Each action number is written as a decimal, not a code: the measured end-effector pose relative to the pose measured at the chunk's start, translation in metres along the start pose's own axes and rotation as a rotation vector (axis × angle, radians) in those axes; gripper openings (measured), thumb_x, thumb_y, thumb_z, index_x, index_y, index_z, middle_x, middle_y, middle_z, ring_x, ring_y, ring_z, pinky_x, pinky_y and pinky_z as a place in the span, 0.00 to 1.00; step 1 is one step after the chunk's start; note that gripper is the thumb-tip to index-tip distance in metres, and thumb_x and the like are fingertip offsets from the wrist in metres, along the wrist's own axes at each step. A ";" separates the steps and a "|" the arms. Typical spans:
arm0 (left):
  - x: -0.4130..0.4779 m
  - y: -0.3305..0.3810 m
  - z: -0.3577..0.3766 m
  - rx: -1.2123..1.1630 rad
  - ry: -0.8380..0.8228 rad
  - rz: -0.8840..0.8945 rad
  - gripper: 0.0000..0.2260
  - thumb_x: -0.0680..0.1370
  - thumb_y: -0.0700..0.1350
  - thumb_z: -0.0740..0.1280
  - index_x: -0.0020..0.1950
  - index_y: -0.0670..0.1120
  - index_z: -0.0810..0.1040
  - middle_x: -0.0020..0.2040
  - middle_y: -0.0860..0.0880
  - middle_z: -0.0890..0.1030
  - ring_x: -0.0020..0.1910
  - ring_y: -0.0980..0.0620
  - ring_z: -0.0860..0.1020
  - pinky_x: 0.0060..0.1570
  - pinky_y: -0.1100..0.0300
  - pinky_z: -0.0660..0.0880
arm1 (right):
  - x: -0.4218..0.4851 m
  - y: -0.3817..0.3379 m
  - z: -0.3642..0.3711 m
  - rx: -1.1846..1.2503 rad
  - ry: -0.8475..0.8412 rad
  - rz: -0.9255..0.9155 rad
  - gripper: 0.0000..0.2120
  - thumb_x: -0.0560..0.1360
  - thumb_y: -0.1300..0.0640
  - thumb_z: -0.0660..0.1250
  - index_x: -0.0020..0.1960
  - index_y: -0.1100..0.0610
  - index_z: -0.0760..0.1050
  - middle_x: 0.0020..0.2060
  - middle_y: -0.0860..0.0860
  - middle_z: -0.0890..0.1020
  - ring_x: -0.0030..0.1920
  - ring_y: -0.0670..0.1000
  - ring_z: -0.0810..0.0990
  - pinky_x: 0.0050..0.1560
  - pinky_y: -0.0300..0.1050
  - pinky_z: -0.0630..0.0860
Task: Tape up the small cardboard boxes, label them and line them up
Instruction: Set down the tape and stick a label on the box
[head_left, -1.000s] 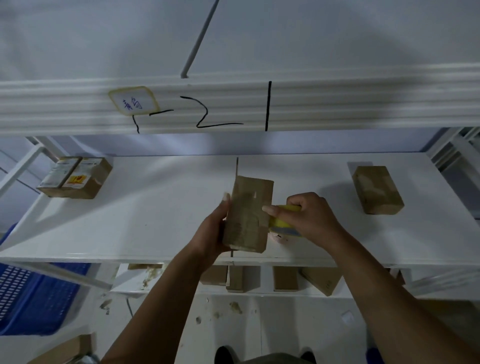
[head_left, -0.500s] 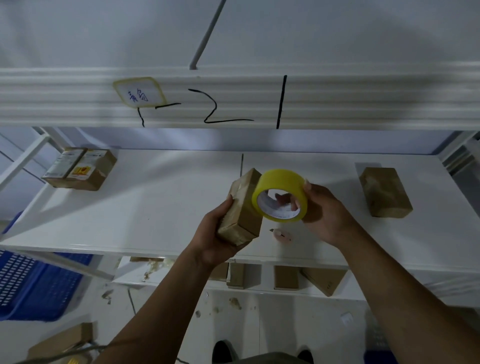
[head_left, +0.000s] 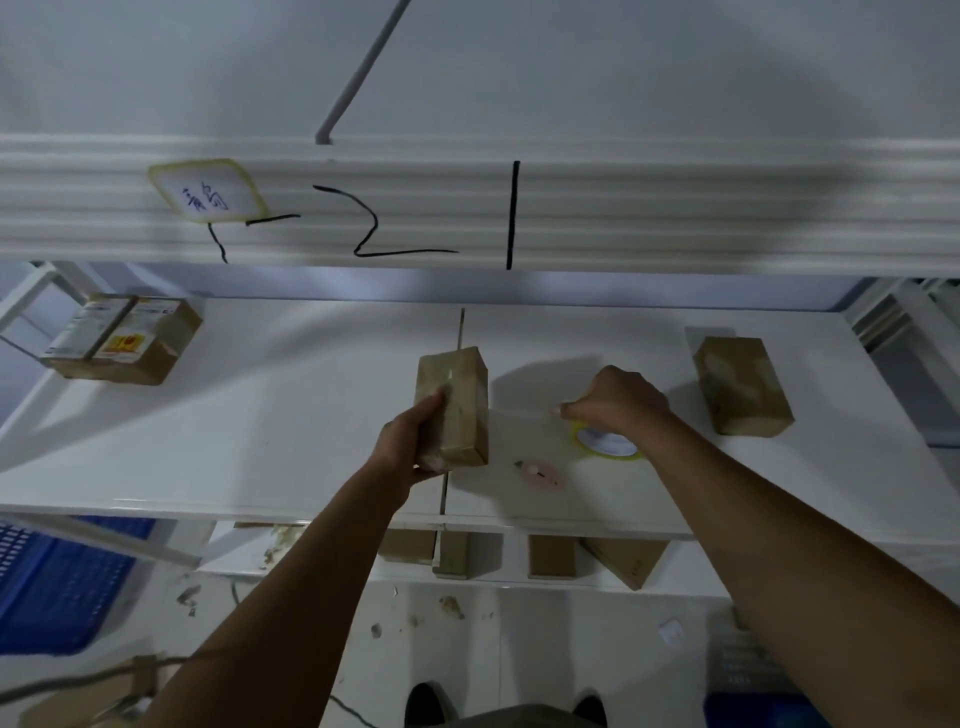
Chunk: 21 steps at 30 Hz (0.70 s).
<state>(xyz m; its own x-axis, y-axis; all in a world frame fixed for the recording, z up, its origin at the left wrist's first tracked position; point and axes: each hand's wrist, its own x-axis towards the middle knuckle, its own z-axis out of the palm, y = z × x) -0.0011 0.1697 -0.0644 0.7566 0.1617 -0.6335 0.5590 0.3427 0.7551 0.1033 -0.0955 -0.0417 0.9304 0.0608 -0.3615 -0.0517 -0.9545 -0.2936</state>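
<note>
- In the middle of the frame: small box (head_left: 453, 400), brown, standing up on its end, over the white shelf (head_left: 260, 415). Hard to tell if touching the shelf or lifted off it.
- Low on that box: left hand (head_left: 408, 449), fingers curled round its left side, thumb up against the front, holding tight.
- Just right of the middle: right hand (head_left: 621, 402), closed in a fist with fingers curled over the yellow tape roll (head_left: 608, 446). Most of the roll hidden under the hand, only its lower edge peeking out.
- Between the small box and the right hand: thin strip of tape (head_left: 519, 413), see-through, pulled out flat and straight.
- Below the strip, lying on the shelf: little pink thing (head_left: 540, 473), too blurry to name.
- At the right of the frame, on the same shelf, well apart from the hands: plain box (head_left: 743, 384), brown, lying down.
- At the upper left, at the far corner of the shelf: two labelled boxes (head_left: 124, 338), side by side and touching.
- Below the shelf edge, on a lower level: more brown boxes (head_left: 550, 556) in a row, one of them tipped.
- At the lower left: blue crate (head_left: 57, 587).
- Across the top: white beam (head_left: 727, 208) with black pen marks and a taped paper tag (head_left: 208, 192).
</note>
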 end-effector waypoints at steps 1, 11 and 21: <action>0.004 -0.002 0.003 0.086 0.050 0.006 0.27 0.78 0.61 0.72 0.67 0.43 0.77 0.57 0.43 0.85 0.55 0.42 0.84 0.52 0.49 0.82 | 0.000 -0.001 0.002 -0.057 -0.013 0.007 0.27 0.68 0.31 0.73 0.38 0.55 0.72 0.38 0.53 0.81 0.42 0.57 0.83 0.41 0.46 0.74; 0.039 -0.035 0.008 0.607 0.224 0.254 0.38 0.71 0.80 0.61 0.54 0.48 0.84 0.52 0.46 0.84 0.47 0.47 0.85 0.53 0.48 0.84 | 0.006 -0.029 0.017 -0.421 -0.026 -0.017 0.26 0.72 0.34 0.71 0.59 0.51 0.78 0.55 0.52 0.83 0.56 0.57 0.83 0.49 0.46 0.71; 0.026 -0.038 0.014 0.770 0.317 0.257 0.39 0.78 0.74 0.55 0.75 0.45 0.72 0.66 0.41 0.74 0.64 0.39 0.76 0.66 0.41 0.76 | 0.016 -0.047 0.029 -0.610 -0.133 0.009 0.30 0.73 0.34 0.72 0.67 0.52 0.77 0.61 0.54 0.82 0.60 0.59 0.82 0.53 0.52 0.73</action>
<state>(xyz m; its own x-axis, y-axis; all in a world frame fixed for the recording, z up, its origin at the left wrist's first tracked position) 0.0022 0.1483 -0.1075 0.8247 0.4373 -0.3586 0.5445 -0.4423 0.7127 0.1103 -0.0413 -0.0596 0.8758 0.0504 -0.4800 0.1937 -0.9476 0.2539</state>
